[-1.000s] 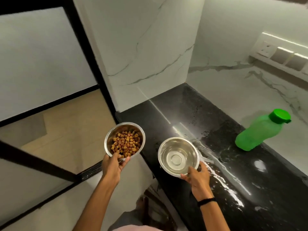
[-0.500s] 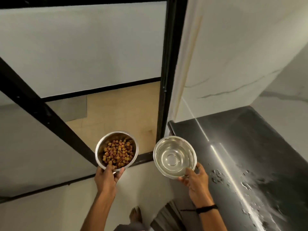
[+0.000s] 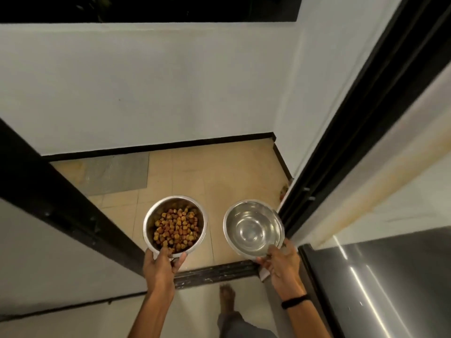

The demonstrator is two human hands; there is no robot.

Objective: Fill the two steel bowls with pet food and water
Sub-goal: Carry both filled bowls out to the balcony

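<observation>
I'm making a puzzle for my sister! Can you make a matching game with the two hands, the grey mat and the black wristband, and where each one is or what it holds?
Things:
1. left hand
2. right hand
3. grey mat
4. black wristband

Place or state:
A. sits on the right wrist
B. holds the kibble bowl
C. lies on the tan floor
D. holds the bowl without kibble

Pairs: 1-B, 2-D, 3-C, 4-A
</observation>
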